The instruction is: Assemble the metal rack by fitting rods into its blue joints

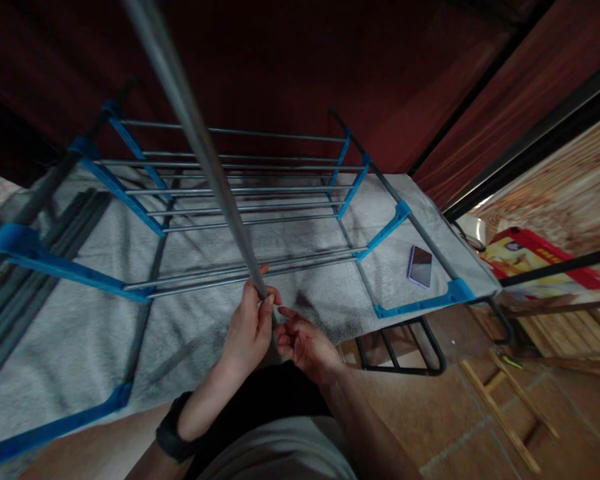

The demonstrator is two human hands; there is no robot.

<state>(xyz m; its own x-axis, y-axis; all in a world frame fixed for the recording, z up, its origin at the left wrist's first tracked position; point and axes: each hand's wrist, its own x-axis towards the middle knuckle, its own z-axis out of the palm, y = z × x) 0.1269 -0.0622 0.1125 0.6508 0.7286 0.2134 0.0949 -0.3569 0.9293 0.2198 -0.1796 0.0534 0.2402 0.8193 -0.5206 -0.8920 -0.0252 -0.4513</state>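
Observation:
My left hand (250, 327) is closed around the lower end of a long grey metal tube (200, 143) that rises steeply toward the camera. My right hand (303, 341) sits just beside it, palm up and fingers loosely curled at the tube's bottom tip; I cannot make out anything in it. Both hands hover over a rack (220, 200) of grey rods and blue plastic side brackets lying on a grey cloth (85, 333). A black band wraps my left wrist.
A phone (420, 266) lies on the cloth at the right, inside the rack's frame. More dark tubes (25, 280) lie at the left. Beyond the cloth's edge are a black metal frame (405, 347), a red and yellow box (535, 263) and wooden slats (505, 413) on the tiled floor.

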